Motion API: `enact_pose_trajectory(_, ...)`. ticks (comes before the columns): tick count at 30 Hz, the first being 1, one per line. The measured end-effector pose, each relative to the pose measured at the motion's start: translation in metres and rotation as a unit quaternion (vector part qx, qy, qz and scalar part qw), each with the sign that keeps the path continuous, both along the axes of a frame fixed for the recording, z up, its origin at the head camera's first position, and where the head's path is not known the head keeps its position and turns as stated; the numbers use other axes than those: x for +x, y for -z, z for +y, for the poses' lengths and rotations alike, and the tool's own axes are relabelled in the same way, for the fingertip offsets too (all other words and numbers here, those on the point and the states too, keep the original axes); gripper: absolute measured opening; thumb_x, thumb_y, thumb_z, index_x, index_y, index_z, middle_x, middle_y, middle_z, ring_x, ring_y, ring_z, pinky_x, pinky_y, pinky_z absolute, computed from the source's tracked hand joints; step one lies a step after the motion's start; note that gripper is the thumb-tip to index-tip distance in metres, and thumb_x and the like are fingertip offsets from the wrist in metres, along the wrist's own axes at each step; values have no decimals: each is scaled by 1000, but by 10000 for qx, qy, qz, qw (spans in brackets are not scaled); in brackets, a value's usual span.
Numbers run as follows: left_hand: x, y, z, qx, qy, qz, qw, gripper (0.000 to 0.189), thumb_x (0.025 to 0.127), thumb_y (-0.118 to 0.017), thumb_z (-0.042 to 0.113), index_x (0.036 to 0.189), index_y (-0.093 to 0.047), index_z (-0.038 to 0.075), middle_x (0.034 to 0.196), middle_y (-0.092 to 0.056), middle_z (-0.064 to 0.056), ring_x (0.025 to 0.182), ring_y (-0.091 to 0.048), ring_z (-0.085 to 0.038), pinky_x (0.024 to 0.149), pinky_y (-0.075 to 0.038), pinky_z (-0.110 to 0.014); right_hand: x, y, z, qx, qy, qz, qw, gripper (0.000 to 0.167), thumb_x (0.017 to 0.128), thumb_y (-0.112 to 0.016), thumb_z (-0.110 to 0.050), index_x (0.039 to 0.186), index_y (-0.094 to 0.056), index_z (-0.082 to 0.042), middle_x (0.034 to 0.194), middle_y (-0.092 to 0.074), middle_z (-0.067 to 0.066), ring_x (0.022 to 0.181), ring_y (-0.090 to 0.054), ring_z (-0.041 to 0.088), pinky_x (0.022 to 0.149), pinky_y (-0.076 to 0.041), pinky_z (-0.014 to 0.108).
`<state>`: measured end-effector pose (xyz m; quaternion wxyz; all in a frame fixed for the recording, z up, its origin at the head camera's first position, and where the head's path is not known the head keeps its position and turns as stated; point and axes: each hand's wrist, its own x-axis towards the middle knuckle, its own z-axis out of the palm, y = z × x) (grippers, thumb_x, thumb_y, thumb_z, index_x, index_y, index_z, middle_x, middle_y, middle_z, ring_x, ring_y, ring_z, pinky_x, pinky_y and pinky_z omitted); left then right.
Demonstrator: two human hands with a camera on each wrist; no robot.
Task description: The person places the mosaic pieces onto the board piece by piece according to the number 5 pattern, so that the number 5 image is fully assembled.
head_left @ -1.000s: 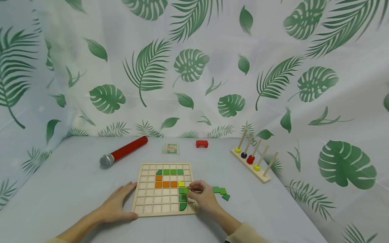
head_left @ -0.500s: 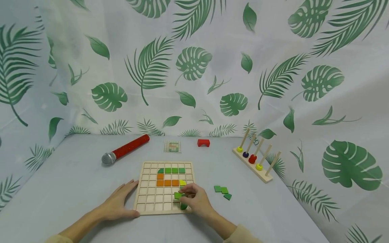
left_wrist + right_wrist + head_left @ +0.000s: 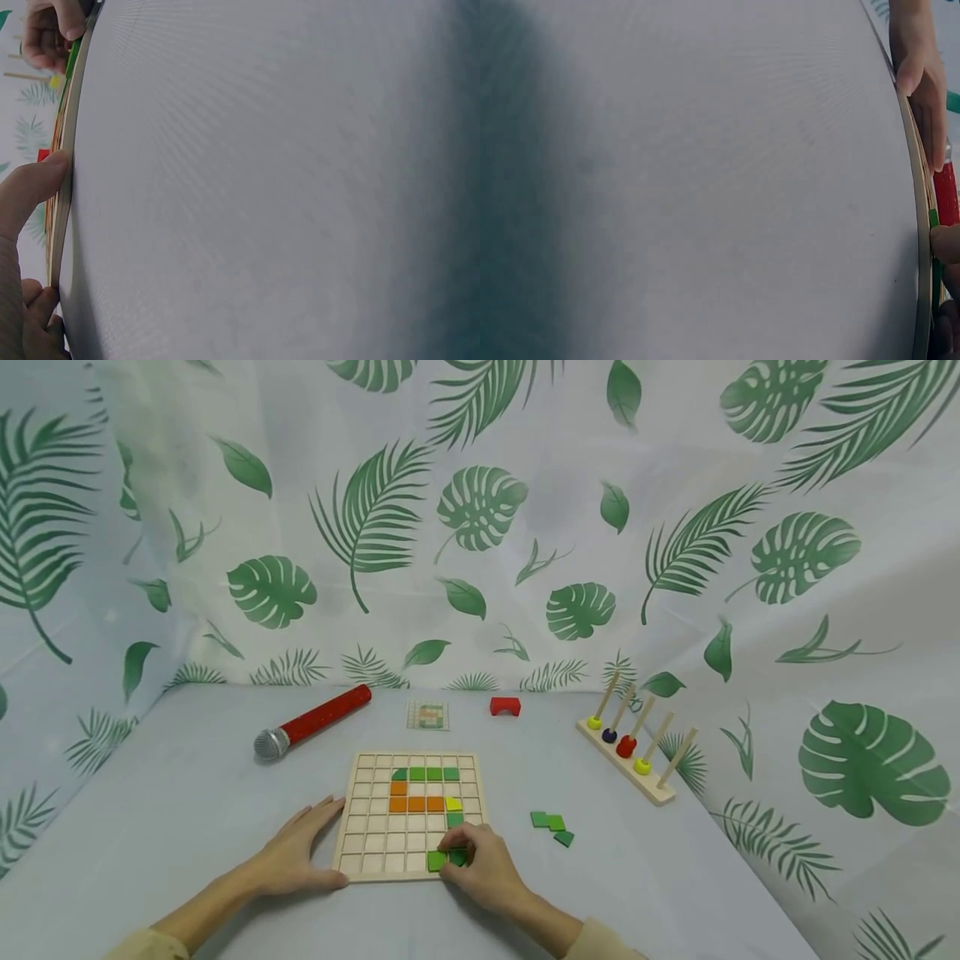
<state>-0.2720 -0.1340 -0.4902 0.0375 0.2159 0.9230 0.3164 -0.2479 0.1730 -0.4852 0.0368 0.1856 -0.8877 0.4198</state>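
A wooden grid board [image 3: 375, 842] lies flat on the table, with green, orange and yellow tiles in some of its squares. My right hand [image 3: 486, 866] pinches a light green square tile [image 3: 436, 861] between thumb and fingers at the board's near edge, left of a dark green tile [image 3: 457, 857] that the hand partly covers. Whether the pinched tile lies in its square, I cannot tell. Spread along the board's left side, my left hand [image 3: 294, 853] touches the edge, its thumb [image 3: 52, 171] near the front corner.
Several loose green tiles [image 3: 555, 822] lie right of the board. Behind it are a pattern card [image 3: 429, 716] and a red arch block [image 3: 505, 706]. A red microphone [image 3: 318, 719] lies back left; a peg stand with beads [image 3: 630, 763] stands right.
My right hand has carried the light green tile from the board's right side toward the near edge and slightly left, lowering it. The left hand stays against the board.
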Motion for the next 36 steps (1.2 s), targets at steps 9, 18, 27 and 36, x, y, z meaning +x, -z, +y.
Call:
enact_pose_trajectory(9, -2, -1, 1, 11, -12, 38, 10000, 110, 63, -76, 56, 146, -29, 1, 149, -29, -23, 137, -23, -41, 111, -13, -58, -3, -2, 2, 29, -8, 131, 9999, 29, 71, -77, -6, 94, -63, -16, 89, -63, -10, 81, -50, 15, 66, -46, 22)
enact_pose_trajectory(18, 1, 1, 1, 84, 8, 39, 10000, 110, 63, -77, 56, 145, -30, 0, 148, -29, -25, 136, -24, -43, 110, -14, -59, -4, -6, 2, -83, -180, 26, 9998, 30, 71, -77, -5, 98, -63, -9, 90, -64, -4, 82, -53, 14, 69, -47, 22)
enact_pose_trajectory(27, 0, 0, -1, 58, -28, 99, 9999, 109, 63, -76, 57, 146, -31, 1, 148, -29, -25, 136, -23, -44, 110, -15, -60, -14, -19, 26, -862, -284, -352, 9953, 31, 77, -75, -6, 105, -62, -1, 100, -64, 11, 91, -61, 25, 80, -54, 29)
enact_pose_trajectory(36, 2, -1, -1, 79, -9, 149, 9999, 109, 63, -77, 55, 145, -32, 0, 148, -29, -25, 135, -24, -45, 109, -16, -60, -26, -17, 82, -1256, 1143, -243, 9852, 30, 77, -76, -4, 105, -63, -3, 101, -65, 14, 92, -61, 23, 78, -53, 20)
